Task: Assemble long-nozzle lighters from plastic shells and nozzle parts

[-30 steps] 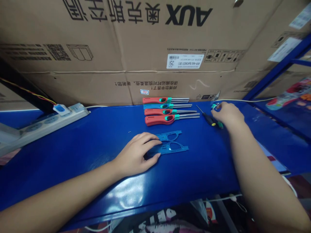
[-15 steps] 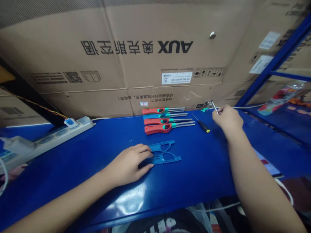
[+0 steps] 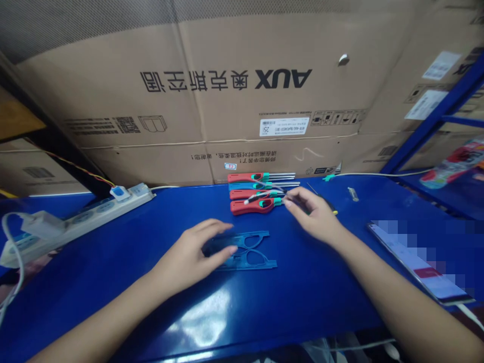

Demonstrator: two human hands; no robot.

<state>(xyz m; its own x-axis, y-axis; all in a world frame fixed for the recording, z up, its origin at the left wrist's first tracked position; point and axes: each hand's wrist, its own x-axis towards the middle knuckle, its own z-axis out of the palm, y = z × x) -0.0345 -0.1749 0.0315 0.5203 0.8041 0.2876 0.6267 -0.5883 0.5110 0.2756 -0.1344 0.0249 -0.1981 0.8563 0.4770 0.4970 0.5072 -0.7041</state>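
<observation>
Two light-blue plastic handle halves lie side by side on the blue tabletop. Over their left ends is my left hand, thumb and fingers apart, covering part of them; whether it touches them I cannot tell. My right hand pinches a thin, wire-like part with a white tip, which points left across the lighters. Behind the halves, several long-nosed gas lighters lie in a row: red lighters, such as the nearest one, and one blue lighter. A screwdriver is mostly hidden behind my right hand.
A small clear plastic piece and a green piece lie at the back right. The phone lies near my right forearm. A power strip runs along the left. A large cardboard box stands behind.
My right hand has moved left from the back right, bringing the thin part over the lighters. My left hand's fingers have spread. The clear piece and more of the phone now show.
</observation>
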